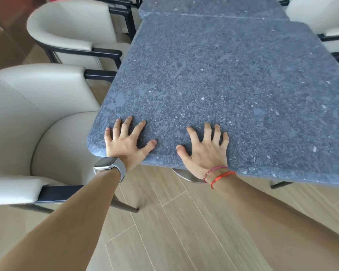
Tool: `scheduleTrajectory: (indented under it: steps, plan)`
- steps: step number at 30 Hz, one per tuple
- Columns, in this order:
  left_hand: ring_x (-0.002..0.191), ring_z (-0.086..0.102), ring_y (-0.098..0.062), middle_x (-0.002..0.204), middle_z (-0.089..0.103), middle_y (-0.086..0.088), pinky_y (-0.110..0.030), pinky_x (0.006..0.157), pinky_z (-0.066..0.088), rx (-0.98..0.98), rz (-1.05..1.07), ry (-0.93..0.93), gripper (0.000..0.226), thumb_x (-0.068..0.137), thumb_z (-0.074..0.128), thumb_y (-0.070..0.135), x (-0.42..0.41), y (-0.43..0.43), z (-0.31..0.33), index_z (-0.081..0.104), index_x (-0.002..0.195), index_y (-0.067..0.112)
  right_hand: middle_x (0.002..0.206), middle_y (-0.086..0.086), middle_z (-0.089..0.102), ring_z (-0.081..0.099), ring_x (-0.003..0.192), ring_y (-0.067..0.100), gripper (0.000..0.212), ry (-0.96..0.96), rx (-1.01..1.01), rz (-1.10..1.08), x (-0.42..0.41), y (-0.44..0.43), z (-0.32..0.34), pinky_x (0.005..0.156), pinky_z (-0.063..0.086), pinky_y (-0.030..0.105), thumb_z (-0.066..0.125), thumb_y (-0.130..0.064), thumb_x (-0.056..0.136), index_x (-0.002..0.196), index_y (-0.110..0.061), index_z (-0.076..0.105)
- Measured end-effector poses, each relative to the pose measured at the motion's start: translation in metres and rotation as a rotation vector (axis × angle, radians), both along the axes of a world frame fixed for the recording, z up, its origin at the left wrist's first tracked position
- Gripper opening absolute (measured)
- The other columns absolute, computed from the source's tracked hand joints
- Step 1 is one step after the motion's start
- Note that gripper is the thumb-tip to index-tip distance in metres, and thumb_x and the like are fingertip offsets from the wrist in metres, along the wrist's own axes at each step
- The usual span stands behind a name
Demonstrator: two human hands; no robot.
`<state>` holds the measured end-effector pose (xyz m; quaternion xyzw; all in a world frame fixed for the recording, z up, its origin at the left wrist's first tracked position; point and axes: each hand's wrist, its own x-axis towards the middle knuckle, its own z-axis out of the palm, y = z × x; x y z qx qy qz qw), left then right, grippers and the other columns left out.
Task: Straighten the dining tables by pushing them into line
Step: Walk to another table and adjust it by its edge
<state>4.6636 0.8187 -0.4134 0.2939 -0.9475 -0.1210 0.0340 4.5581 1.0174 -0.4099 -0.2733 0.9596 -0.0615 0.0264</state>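
Note:
A dark grey speckled stone table fills the middle of the head view. A second matching table butts against its far end, offset a little to the left at the seam. My left hand lies flat with fingers spread near the near-left rounded corner. My right hand lies flat on the same near edge, a little to the right. Both palms press on the tabletop and hold nothing.
Cream tub chairs with dark frames stand close along the left side: one near chair, one farther chair. More cream chairs line the right side. Light wood-plank floor lies under me.

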Motion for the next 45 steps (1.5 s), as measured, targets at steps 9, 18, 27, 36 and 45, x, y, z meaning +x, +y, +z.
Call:
scheduleTrajectory:
  steps: [9, 18, 27, 36, 45]
  plan:
    - [0.126, 0.052, -0.011, 0.139, 0.052, 0.004, -0.027, 0.112, 0.037, 0.747, 0.051, 0.538, 0.061, 0.075, 0.058, 0.065, 0.062, 0.05, 0.074, 0.056, 0.133, 0.045, 0.154, 0.005, 0.034, 0.035, 0.142, 0.027, 0.06, -0.439, -0.494, -0.1, 0.041, 0.05, 0.075, 0.118, 0.029, 0.046, 0.045, -0.062, 0.095, 0.149, -0.039, 0.035]
    - [0.125, 0.059, -0.022, 0.13, 0.062, 0.008, -0.051, 0.107, 0.046, 1.05, -0.023, 0.717, 0.056, 0.08, 0.052, 0.06, 0.126, 0.144, 0.157, 0.06, 0.129, 0.036, 0.126, -0.017, 0.06, 0.056, 0.122, 0.005, 0.036, -0.694, -0.824, -0.129, 0.116, 0.128, 0.158, 0.107, 0.035, 0.026, 0.052, -0.057, 0.096, 0.131, -0.054, 0.05]
    - [0.119, 0.063, -0.019, 0.133, 0.062, 0.004, -0.019, 0.082, 0.052, 1.101, -0.133, 0.711, 0.053, 0.08, 0.049, 0.063, 0.121, 0.203, 0.196, 0.061, 0.126, 0.038, 0.12, -0.022, 0.059, 0.064, 0.11, 0.0, 0.044, -0.669, -0.923, -0.207, 0.128, 0.194, 0.208, 0.101, 0.046, 0.033, 0.048, -0.074, 0.076, 0.118, -0.064, 0.051]
    - [0.128, 0.057, -0.015, 0.134, 0.061, 0.012, -0.034, 0.098, 0.051, 1.16, -0.239, 0.62, 0.052, 0.079, 0.05, 0.065, 0.077, 0.265, 0.188, 0.062, 0.124, 0.043, 0.114, -0.032, 0.059, 0.06, 0.118, 0.006, 0.046, -0.599, -0.94, -0.378, 0.107, 0.276, 0.199, 0.113, 0.04, 0.045, 0.048, -0.081, 0.068, 0.112, -0.068, 0.054]
    - [0.115, 0.054, 0.007, 0.137, 0.058, -0.001, -0.016, 0.102, 0.039, 1.076, -0.236, 0.488, 0.056, 0.076, 0.057, 0.063, -0.014, 0.313, 0.111, 0.065, 0.125, 0.038, 0.104, -0.032, 0.055, 0.049, 0.117, 0.006, 0.039, -0.577, -0.825, -0.424, 0.024, 0.345, 0.125, 0.101, 0.028, 0.024, 0.051, -0.054, 0.098, 0.136, -0.045, 0.054]
